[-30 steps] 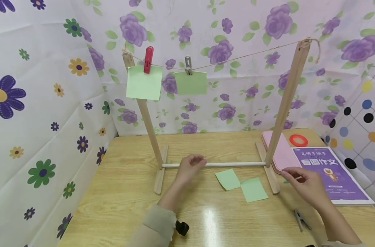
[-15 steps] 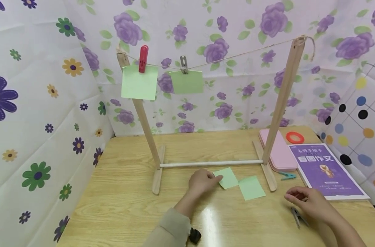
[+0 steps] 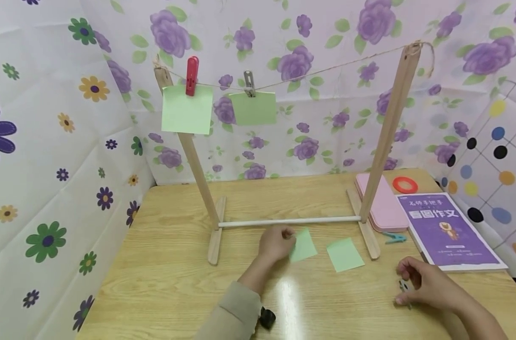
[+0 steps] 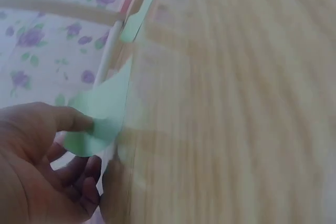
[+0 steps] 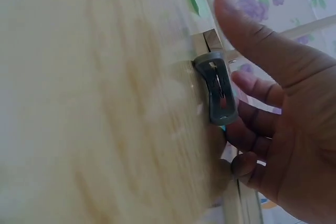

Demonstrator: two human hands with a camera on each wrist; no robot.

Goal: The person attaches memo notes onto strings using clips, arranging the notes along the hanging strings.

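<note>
My left hand (image 3: 277, 244) pinches a light green sticky note (image 3: 304, 245) by its left edge. In the left wrist view the thumb lies over the note (image 4: 107, 109), which bends up from the table. A second green note (image 3: 345, 255) lies flat to its right. My right hand (image 3: 432, 285) reaches around a grey clothespin (image 3: 405, 286) at the right of the table. In the right wrist view the clothespin (image 5: 217, 88) sits on the wood between the spread thumb and the fingers, with the thumb apart from it.
A wooden frame (image 3: 390, 127) carries a twine line (image 3: 309, 74). A red clothespin (image 3: 192, 76) and a grey one (image 3: 249, 84) hold two green notes there. At right are a teal clothespin (image 3: 395, 237), pink case (image 3: 385, 203), purple book (image 3: 451, 231) and red ring (image 3: 405, 185).
My left hand came down from near the white bar and took hold of the left note, tilting it up. My right hand moved from beside the teal clothespin to the grey one.
</note>
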